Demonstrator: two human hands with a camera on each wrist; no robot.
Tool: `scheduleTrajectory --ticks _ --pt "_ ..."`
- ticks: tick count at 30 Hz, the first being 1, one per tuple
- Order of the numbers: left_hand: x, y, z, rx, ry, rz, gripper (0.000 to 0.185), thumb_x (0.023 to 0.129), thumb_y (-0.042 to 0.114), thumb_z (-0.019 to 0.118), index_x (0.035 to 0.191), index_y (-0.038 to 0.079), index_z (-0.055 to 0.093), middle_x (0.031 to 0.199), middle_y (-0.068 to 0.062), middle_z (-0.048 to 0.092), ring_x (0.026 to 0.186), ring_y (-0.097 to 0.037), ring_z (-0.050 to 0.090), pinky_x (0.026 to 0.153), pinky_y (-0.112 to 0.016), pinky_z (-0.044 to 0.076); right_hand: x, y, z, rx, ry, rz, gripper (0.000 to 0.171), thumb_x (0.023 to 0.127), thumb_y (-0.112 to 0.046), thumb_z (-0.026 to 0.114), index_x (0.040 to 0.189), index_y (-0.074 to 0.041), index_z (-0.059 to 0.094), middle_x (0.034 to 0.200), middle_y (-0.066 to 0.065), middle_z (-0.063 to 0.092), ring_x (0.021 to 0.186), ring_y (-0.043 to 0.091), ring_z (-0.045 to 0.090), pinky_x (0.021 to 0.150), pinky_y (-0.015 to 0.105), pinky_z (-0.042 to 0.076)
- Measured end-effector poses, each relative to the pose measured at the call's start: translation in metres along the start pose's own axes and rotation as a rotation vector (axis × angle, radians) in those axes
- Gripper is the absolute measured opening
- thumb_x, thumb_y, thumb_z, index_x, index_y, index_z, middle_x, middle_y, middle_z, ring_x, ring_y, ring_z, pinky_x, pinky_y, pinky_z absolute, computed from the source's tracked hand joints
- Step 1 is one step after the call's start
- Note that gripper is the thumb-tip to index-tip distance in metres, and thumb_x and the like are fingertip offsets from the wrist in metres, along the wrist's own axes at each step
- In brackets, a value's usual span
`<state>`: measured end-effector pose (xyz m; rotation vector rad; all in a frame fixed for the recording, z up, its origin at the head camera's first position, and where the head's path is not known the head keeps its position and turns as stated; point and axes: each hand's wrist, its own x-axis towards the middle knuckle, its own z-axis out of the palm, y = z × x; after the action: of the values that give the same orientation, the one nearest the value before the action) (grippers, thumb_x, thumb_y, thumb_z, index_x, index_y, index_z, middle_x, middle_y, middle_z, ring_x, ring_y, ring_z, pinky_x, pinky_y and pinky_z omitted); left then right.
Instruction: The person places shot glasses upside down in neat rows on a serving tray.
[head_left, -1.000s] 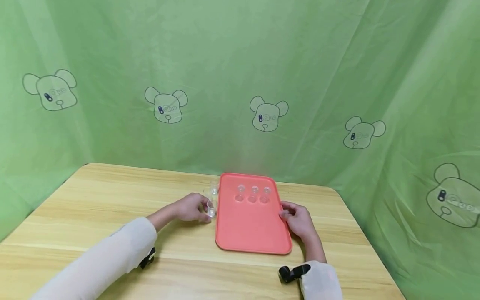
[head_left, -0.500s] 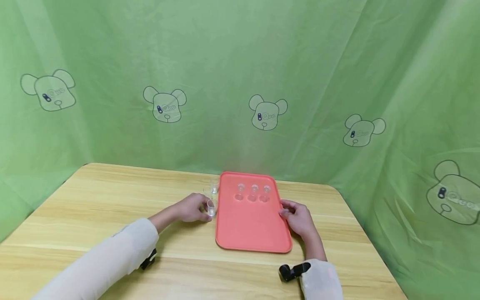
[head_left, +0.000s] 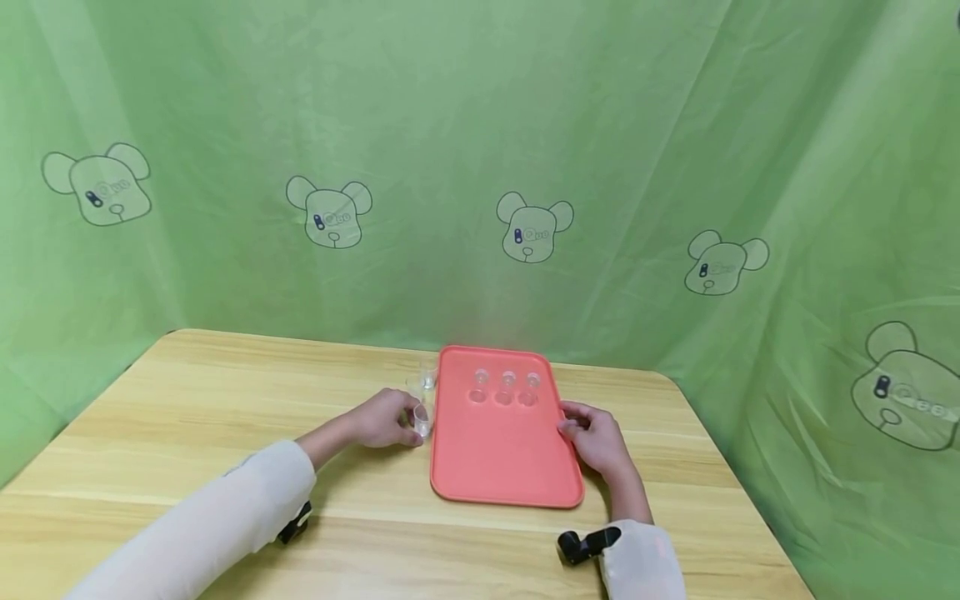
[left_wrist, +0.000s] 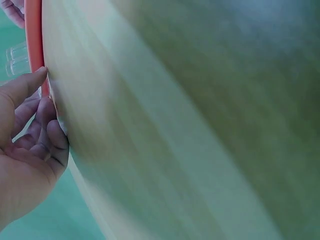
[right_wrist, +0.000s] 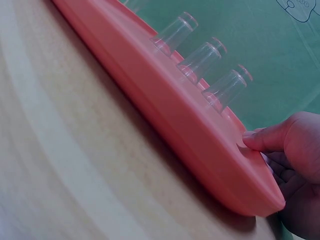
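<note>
Left of the coral-red tray (head_left: 506,462), my left hand (head_left: 382,418) holds a small clear shot glass (head_left: 422,423) between thumb and fingers, close to the tabletop. In the left wrist view the fingers (left_wrist: 42,122) hide most of that glass. My right hand (head_left: 596,437) grips the tray's right edge; the right wrist view shows the thumb (right_wrist: 260,140) over the rim and fingers beneath. Three clear shot glasses (head_left: 508,387) stand in a row on the tray's far half and look upside down, wide ends on the tray.
More clear glasses (head_left: 428,377) stand just beyond my left hand, along the tray's left edge. The wooden table (head_left: 247,375) extends around the tray. A green curtain (head_left: 420,283) with bear-head drawings hangs behind the table's far edge.
</note>
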<state>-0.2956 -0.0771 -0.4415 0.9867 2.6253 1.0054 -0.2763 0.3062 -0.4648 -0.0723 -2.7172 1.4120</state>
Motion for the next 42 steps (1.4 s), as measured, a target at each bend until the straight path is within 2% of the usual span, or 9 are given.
scheduleTrajectory --ticks 4,11,19,22,29,35,42 --pt "-0.002 0.002 0.000 -0.004 0.003 0.025 0.017 0.084 0.008 0.082 0.095 0.006 0.071 0.086 0.001 0.065 0.076 -0.009 0.057 0.072 -0.025 0.050 -0.001 0.000 0.000 0.009 0.000 0.003 0.039 0.101 -0.007 0.062 0.139 -0.001 0.061 0.113 0.016 0.068 0.100 0.026 0.061 0.076 0.028 0.052" --pt "-0.004 0.008 0.000 -0.056 0.001 0.019 0.020 0.085 0.010 0.082 0.102 0.005 0.072 0.086 0.003 0.066 0.068 -0.009 0.059 0.061 -0.024 0.052 -0.001 0.000 0.000 0.009 0.002 0.002 0.039 0.101 -0.006 0.062 0.139 -0.001 0.061 0.115 0.018 0.068 0.101 0.026 0.062 0.076 0.026 0.052" --pt "-0.001 0.013 0.002 -0.057 0.023 0.050 0.016 0.086 0.014 0.082 0.099 0.009 0.073 0.089 0.005 0.067 0.070 -0.008 0.059 0.063 -0.025 0.052 -0.003 0.000 0.000 0.010 -0.004 0.015 0.039 0.101 -0.007 0.062 0.140 -0.001 0.060 0.115 0.018 0.068 0.101 0.027 0.061 0.076 0.026 0.052" --pt "0.002 0.017 0.002 -0.046 0.032 0.063 0.013 0.087 0.016 0.081 0.097 0.013 0.073 0.088 0.006 0.067 0.069 -0.008 0.059 0.061 -0.025 0.051 -0.004 0.001 -0.001 0.011 0.000 0.018 0.039 0.101 -0.007 0.062 0.140 -0.001 0.060 0.115 0.017 0.068 0.101 0.027 0.061 0.076 0.027 0.052" --pt "0.013 0.026 0.003 -0.065 0.050 0.047 0.012 0.088 0.015 0.079 0.098 0.015 0.072 0.088 0.008 0.067 0.068 -0.008 0.059 0.061 -0.025 0.050 -0.003 0.001 -0.001 0.004 0.006 0.014 0.039 0.101 -0.007 0.061 0.140 -0.001 0.060 0.116 0.017 0.068 0.102 0.027 0.062 0.078 0.028 0.052" --pt "0.023 0.032 0.002 -0.037 0.063 0.059 0.014 0.088 0.015 0.078 0.099 0.013 0.072 0.087 0.006 0.065 0.070 -0.008 0.060 0.063 -0.026 0.051 -0.001 0.000 0.000 0.009 0.001 0.009 0.039 0.102 -0.007 0.061 0.141 -0.002 0.060 0.116 0.017 0.068 0.102 0.026 0.061 0.078 0.028 0.052" --pt "0.038 0.043 0.002 -0.020 0.067 0.037 0.016 0.088 0.015 0.077 0.103 0.012 0.073 0.092 0.005 0.067 0.074 -0.009 0.061 0.063 -0.026 0.052 -0.001 -0.001 -0.001 0.006 0.001 -0.002 0.039 0.101 -0.007 0.061 0.140 -0.001 0.060 0.117 0.017 0.068 0.104 0.027 0.062 0.079 0.030 0.051"
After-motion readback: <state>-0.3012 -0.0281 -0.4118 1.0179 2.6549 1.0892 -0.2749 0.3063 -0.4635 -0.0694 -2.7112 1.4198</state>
